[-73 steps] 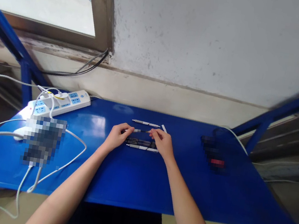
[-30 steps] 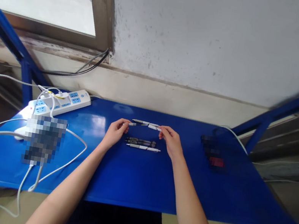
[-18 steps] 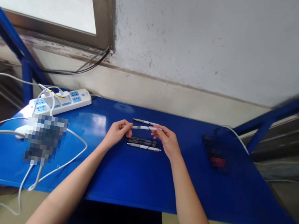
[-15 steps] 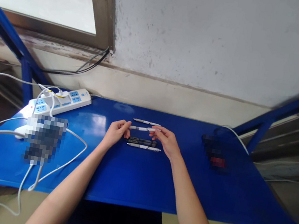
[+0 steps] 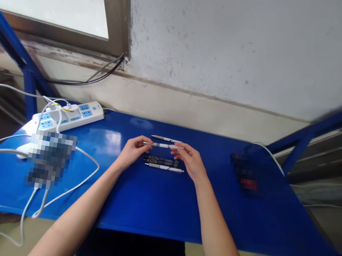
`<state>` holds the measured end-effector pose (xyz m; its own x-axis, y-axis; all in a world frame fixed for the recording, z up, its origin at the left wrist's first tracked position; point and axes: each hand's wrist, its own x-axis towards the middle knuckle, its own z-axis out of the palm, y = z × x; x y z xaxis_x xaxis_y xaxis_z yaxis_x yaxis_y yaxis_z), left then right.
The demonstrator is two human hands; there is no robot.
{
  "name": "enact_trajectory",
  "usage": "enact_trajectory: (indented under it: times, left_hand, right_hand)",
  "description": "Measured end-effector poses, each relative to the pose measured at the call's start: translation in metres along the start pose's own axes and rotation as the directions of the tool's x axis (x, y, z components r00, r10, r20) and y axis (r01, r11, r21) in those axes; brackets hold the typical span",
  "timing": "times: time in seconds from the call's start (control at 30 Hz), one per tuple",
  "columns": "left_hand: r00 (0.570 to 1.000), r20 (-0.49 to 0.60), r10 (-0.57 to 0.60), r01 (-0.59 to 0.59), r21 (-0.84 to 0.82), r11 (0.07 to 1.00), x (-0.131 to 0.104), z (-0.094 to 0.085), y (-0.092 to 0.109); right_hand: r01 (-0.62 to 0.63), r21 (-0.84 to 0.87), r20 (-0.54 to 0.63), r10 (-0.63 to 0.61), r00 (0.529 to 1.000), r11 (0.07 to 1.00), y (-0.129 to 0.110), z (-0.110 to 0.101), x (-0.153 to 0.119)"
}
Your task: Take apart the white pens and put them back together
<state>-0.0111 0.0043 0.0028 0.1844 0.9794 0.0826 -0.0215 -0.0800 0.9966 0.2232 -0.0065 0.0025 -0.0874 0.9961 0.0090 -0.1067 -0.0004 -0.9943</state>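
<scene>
A white pen [image 5: 163, 145] with a grey grip lies level between my hands. My left hand [image 5: 134, 148] pinches its tip end, and my right hand [image 5: 189, 160] pinches the other end. Just beyond it, a second white-and-grey pen [image 5: 166, 139] rests on the blue table [image 5: 157, 205]. On the near side lie black pens [image 5: 161, 161] side by side, and closest to me another white pen [image 5: 164, 168] with a grey grip. All the pens point roughly left to right, one behind another.
At the left stands a white power strip [image 5: 94, 112] with plugs and several white cables [image 5: 97, 168]. Beside it is a blurred-out dark object [image 5: 51, 160]. A dark item with a red part [image 5: 249, 184] lies at the right. Behind the table rises a wall [image 5: 225, 45].
My left hand's fingers have shifted on the pen, so its tip now shows between them. The pen has risen slightly in view; the other pens lie as before.
</scene>
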Motion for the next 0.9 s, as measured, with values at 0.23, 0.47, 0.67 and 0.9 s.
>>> enact_trajectory:
  times: [0.23,0.47,0.67,0.9]
  left_hand:
    - [1.000,0.026,0.013,-0.012,-0.014,1.000,-0.0005,0.0010,-0.0016]
    - [1.000,-0.012,0.010,-0.011,-0.092,0.996,0.0009,0.0046,0.0008]
    - [0.991,-0.005,-0.136,0.136,-0.035,0.990,0.0010,0.0018,-0.0019]
    - [0.998,-0.001,-0.061,0.061,-0.080,0.995,0.0014,0.0033,0.0000]
  right_hand:
    - [-0.049,-0.002,-0.011,0.049,0.999,0.999,0.0012,0.0008,0.0003]
    - [-0.069,0.073,-0.083,0.075,0.994,0.995,-0.0025,0.0019,0.0002]
    - [-0.051,0.061,-0.077,0.056,0.995,0.997,-0.0042,0.0029,-0.0001]
    - [-0.035,0.042,-0.093,0.039,0.995,0.999,-0.0032,0.0026,0.0007]
